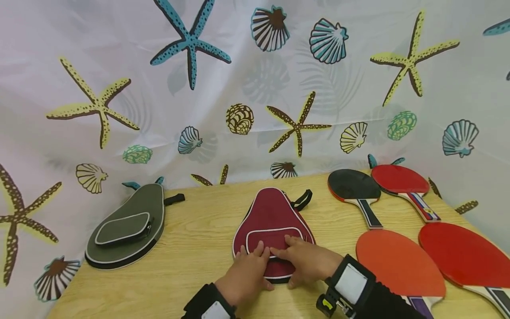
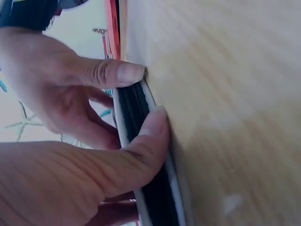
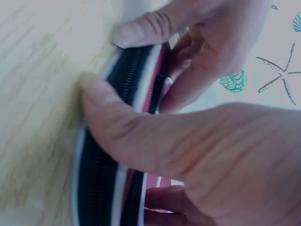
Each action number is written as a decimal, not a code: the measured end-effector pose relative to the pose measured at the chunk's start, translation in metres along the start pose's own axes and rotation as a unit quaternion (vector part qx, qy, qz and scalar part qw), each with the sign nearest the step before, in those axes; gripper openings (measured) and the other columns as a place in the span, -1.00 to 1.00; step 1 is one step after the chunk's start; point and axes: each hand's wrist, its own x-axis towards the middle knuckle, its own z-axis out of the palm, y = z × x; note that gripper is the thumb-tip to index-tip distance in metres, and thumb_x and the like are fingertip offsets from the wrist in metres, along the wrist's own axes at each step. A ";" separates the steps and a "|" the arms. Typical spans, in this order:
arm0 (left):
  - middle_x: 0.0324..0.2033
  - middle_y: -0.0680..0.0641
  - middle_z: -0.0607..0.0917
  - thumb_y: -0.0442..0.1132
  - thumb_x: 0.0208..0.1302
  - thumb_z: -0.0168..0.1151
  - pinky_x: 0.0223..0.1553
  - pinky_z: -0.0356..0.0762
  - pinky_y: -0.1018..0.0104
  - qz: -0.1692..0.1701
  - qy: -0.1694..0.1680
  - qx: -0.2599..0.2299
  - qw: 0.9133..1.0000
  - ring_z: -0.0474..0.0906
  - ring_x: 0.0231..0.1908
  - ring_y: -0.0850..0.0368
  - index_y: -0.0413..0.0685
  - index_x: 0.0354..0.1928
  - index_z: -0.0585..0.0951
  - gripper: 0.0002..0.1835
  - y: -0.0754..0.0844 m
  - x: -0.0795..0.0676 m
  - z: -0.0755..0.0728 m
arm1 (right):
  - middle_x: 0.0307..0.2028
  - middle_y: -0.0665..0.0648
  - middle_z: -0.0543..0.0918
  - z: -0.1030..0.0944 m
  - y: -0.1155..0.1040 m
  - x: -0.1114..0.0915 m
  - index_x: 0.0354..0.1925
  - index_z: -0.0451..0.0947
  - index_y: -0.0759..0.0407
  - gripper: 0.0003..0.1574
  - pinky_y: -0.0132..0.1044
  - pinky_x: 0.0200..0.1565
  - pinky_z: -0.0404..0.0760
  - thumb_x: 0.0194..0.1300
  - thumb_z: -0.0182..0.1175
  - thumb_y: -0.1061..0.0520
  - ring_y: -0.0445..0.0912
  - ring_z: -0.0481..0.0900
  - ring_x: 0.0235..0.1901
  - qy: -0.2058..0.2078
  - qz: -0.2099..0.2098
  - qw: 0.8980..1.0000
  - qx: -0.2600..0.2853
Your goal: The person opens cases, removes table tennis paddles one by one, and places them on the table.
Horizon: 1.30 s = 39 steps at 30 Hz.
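A maroon table tennis bat case [image 1: 272, 204] with white piping and a front pocket lies flat on the wooden table [image 1: 199, 221], its narrow end pointing away. My left hand [image 1: 245, 271] grips its near edge at the left, fingers spread over the pocket. From the right, my right hand [image 1: 310, 258] holds the same edge, fingertips on the pocket. In the left wrist view, both thumbs press the black zipped side [image 2: 160, 200] of the case. The right wrist view shows the zip [image 3: 96, 174] running closed beneath the thumbs.
An olive bat case [image 1: 148, 199] lies at the left. On the right are a black-faced bat [image 1: 353, 182], a red bat [image 1: 400, 178] behind it, an orange-red bat [image 1: 398, 261] and another red bat [image 1: 466, 252] nearer. A shell-patterned white cloth [image 1: 223, 79] hangs behind the table.
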 end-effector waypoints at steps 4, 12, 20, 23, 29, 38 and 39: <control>0.31 -0.30 0.50 -0.01 0.05 0.55 0.18 0.45 -0.26 0.006 0.025 0.038 0.999 0.48 0.24 -0.37 -0.23 0.34 0.49 -0.17 -0.004 0.007 -0.001 | 0.37 0.43 0.38 0.000 0.002 0.007 0.38 0.47 0.11 -0.04 0.14 0.34 0.34 0.02 0.58 0.06 0.24 0.27 0.42 0.021 -0.020 1.000 0.001; 0.27 -0.27 0.55 -0.02 0.13 0.48 0.07 0.55 -0.22 -0.002 0.073 0.088 0.993 0.53 0.10 -0.54 -0.11 0.33 0.54 -0.28 -0.010 0.024 0.003 | 0.33 0.42 0.44 0.003 0.008 0.021 0.36 0.46 0.22 -0.10 0.18 0.31 0.35 0.07 0.53 0.10 0.25 0.32 0.39 0.082 -0.023 0.996 0.004; 0.31 -0.33 0.49 0.01 0.20 0.46 0.15 0.45 -0.32 -0.019 0.078 0.046 0.996 0.42 0.17 -0.62 -0.06 0.38 0.50 -0.28 -0.013 0.035 -0.002 | 0.25 0.41 0.53 0.007 0.010 0.034 0.32 0.50 0.25 -0.17 0.15 0.25 0.44 0.09 0.52 0.13 0.26 0.41 0.33 0.141 -0.019 0.989 -0.044; 0.33 -0.34 0.47 0.07 0.21 0.43 0.18 0.40 -0.34 -0.027 0.076 0.025 0.996 0.40 0.19 -0.63 -0.07 0.39 0.49 -0.26 -0.013 0.037 -0.005 | 0.25 0.41 0.53 0.008 0.011 0.036 0.31 0.51 0.25 -0.19 0.14 0.26 0.44 0.11 0.51 0.13 0.26 0.41 0.33 0.146 -0.019 0.988 -0.049; 0.32 -0.33 0.48 0.09 0.20 0.44 0.18 0.41 -0.34 -0.036 0.085 0.022 0.995 0.42 0.18 -0.62 -0.06 0.37 0.51 -0.26 -0.013 0.042 -0.004 | 0.24 0.43 0.53 0.008 0.013 0.038 0.30 0.52 0.27 -0.19 0.16 0.26 0.43 0.09 0.51 0.13 0.27 0.40 0.33 0.161 -0.024 0.986 -0.041; 0.29 -0.33 0.51 0.10 0.15 0.47 0.16 0.44 -0.33 -0.037 0.099 0.024 0.994 0.44 0.16 -0.61 -0.08 0.34 0.53 -0.24 -0.016 0.042 -0.001 | 0.26 0.42 0.52 0.011 0.014 0.035 0.28 0.51 0.36 -0.21 0.15 0.28 0.41 0.13 0.49 0.12 0.27 0.41 0.33 0.177 -0.032 0.983 -0.032; 0.29 -0.33 0.51 0.10 0.15 0.48 0.16 0.44 -0.32 -0.038 0.099 0.021 0.994 0.43 0.17 -0.61 -0.09 0.34 0.53 -0.24 -0.016 0.042 -0.002 | 0.26 0.42 0.52 0.011 0.014 0.034 0.27 0.51 0.38 -0.23 0.16 0.29 0.40 0.14 0.49 0.13 0.27 0.41 0.33 0.176 -0.033 0.983 -0.031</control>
